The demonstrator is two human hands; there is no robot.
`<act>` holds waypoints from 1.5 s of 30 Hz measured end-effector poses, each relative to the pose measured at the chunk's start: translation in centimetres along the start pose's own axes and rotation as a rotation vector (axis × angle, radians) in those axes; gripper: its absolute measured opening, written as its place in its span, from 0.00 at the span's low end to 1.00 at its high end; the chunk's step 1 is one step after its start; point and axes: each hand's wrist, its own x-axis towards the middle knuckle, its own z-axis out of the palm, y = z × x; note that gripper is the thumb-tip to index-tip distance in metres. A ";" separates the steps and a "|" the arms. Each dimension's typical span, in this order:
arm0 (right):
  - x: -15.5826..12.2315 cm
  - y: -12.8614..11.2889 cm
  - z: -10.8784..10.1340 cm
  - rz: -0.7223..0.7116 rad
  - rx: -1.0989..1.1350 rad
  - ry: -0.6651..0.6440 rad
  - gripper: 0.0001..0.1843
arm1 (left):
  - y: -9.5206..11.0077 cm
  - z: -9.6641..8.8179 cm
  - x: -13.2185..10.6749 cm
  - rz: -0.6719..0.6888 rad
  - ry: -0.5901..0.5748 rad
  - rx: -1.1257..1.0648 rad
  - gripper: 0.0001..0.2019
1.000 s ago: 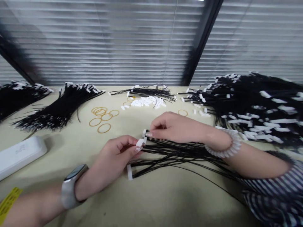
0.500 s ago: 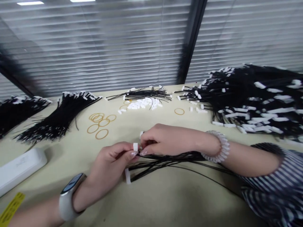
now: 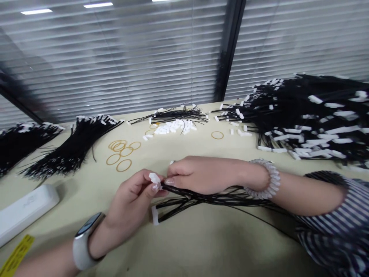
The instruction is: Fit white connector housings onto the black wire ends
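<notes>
Between the thumb and forefinger of my left hand (image 3: 135, 198) is a small white plastic connector (image 3: 155, 178), tilted, with black wires running out of it to the right. My right hand (image 3: 196, 173) is closed round these black wires (image 3: 184, 191) just beside the connector, its thumb close to my left fingertips. Another white corner peeks out behind my right knuckles. Below the hands, a second white connector (image 3: 155, 215) lies on the table with its own black wires trailing right beneath my right wrist.
A large heap of black wires with white connectors (image 3: 311, 111) fills the far right. Wire bundles (image 3: 72, 146) lie at left. Loose white connectors (image 3: 174, 127), several yellow rubber bands (image 3: 123, 165) and a white box-like device (image 3: 29, 209) are on the table (image 3: 184, 246), before window blinds (image 3: 129, 57).
The white connector in my left fingers has shifted slightly left and tilted over. More of its black wires now show between the two hands.
</notes>
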 end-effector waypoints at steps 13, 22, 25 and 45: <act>0.3 0.5 -0.3 0.070 0.319 -0.122 0.19 | 0.2 -0.2 -0.4 0.106 -0.066 0.065 0.04; -0.2 -0.2 -0.2 -0.024 0.130 -0.063 0.16 | 0.2 -0.5 -0.3 0.355 -0.037 0.227 0.06; -0.4 -0.6 -0.2 0.026 0.143 -0.052 0.17 | 0.2 -0.5 -0.4 0.346 -0.026 0.206 0.07; -0.4 -0.5 -0.3 0.154 0.418 -0.151 0.16 | -0.7 -1.4 -1.1 0.624 -0.080 0.382 0.12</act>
